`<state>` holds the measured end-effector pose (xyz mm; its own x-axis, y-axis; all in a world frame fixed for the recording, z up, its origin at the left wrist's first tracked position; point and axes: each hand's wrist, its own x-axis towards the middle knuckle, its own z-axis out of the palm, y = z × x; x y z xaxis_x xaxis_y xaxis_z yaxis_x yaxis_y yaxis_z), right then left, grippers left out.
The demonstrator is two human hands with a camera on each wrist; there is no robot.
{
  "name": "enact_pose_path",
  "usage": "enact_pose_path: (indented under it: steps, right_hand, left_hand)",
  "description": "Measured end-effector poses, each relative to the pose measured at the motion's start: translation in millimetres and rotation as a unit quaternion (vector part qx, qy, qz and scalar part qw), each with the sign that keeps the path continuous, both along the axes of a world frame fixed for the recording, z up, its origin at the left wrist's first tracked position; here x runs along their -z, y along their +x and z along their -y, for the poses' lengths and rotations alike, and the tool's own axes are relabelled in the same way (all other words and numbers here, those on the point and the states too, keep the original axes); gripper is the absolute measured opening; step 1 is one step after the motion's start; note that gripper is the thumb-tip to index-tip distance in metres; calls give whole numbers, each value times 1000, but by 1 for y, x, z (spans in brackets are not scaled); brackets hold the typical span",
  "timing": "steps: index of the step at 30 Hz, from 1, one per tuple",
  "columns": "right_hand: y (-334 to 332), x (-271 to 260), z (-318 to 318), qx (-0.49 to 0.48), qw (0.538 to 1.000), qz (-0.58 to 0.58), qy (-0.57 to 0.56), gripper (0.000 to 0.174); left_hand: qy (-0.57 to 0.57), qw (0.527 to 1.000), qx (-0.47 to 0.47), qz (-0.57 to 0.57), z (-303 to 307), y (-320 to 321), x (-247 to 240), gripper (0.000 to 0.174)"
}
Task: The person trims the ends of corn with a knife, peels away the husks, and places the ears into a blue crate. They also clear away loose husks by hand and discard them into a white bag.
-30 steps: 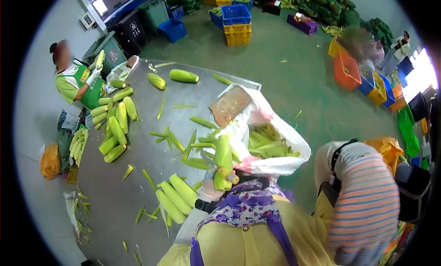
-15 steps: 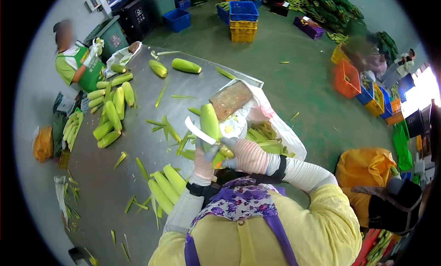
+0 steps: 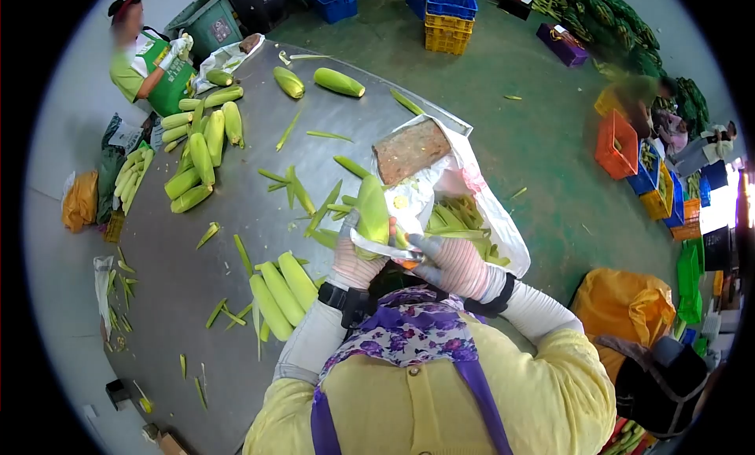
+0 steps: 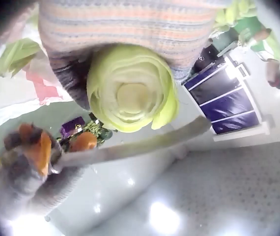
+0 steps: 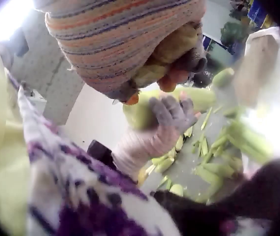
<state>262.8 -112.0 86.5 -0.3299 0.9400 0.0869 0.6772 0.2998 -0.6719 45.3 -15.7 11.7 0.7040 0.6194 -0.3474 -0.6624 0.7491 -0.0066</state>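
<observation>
My gloved left hand grips a green ear of corn in its husk, over the table's near edge. The ear's butt, a freshly cut flat face with a pale round core, shows in the left wrist view. My gloved right hand holds a knife by its orange handle. The knife's curved blade passes just beyond the cut face. A yellowish-green stub sits among the right hand's fingers in the right wrist view. Several trimmed ears lie beside my left forearm.
A white bag of husk leaves hangs at the table edge, a brown block on its rim. More ears are piled farther left on the metal table, among loose husk strips. A person in a green apron stands across it.
The right hand came into view with the knife, whose blade lay across the stalk end half a second ago. Now the stalk stub is off the ear, and the right hand has shifted slightly right.
</observation>
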Motion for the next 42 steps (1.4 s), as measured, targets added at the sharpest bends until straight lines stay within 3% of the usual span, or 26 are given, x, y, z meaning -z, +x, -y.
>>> enact_pose_path:
  steps: [4,6,7,10,11,16,18,19,20,22,24,26,28,30,31,33,34,36,38,39,42]
  right_hand:
    - [-4,27,3,-7,998,16,66,55]
    - [-5,31,6,6,998,21,62,57]
    - [-5,33,7,5,998,41,49,59]
    - [-9,29,6,44,998,5,50,61]
    - [-10,29,4,57,997,-35,32,59]
    - [-9,43,-2,75,980,-180,27,50]
    - [0,56,-9,73,972,-59,214,49]
    - [7,61,-15,69,950,4,304,49]
    - [14,63,-20,214,950,-228,26,50]
    - [42,62,-32,279,943,-173,53,50]
    - [66,67,-32,341,901,-267,-9,47]
    - [113,119,-37,435,848,-303,-24,49]
    - [136,149,-25,376,919,16,-119,56]
    - [110,116,-14,315,918,107,-218,66]
    - [102,130,-12,280,948,104,-109,67]
    - [75,109,-7,205,970,-91,-94,69]
    - [50,62,-2,159,928,-280,-185,71]
    - [28,18,7,58,853,-387,-346,72]
    - [7,10,10,-8,882,-336,-331,73]
    - [1,15,11,-42,918,-310,-246,74]
    - [-3,13,7,-38,930,-283,-231,76]
  left_hand:
    - [-28,999,-10,-39,11,24,-15,50]
    - [18,999,19,-21,15,31,-22,49]
    - [44,998,31,30,16,28,-1,48]
    - [10,999,38,-24,21,36,-10,51]
    - [13,999,36,20,21,37,-1,52]
    - [54,989,4,-141,12,32,10,54]
    - [84,982,-1,-168,12,27,-4,58]
    - [178,970,25,-166,14,22,-22,61]
    - [184,973,70,-120,13,12,-17,61]
    - [197,968,156,-28,13,-22,0,62]
    - [121,979,164,25,27,-42,-6,68]
    - [94,980,153,83,36,-57,-7,76]
    - [116,982,90,122,44,-50,-7,83]
    - [123,986,46,105,43,-37,-21,83]
    - [118,981,50,148,39,-35,-3,85]
    - [92,989,32,116,36,-30,15,84]
    - [77,992,25,96,37,-29,22,84]
    - [78,997,-29,2,37,-15,21,88]
    - [82,995,-51,-39,38,-5,5,86]
    - [95,995,-33,21,37,-6,10,78]
    - [132,991,-14,20,37,-4,7,80]
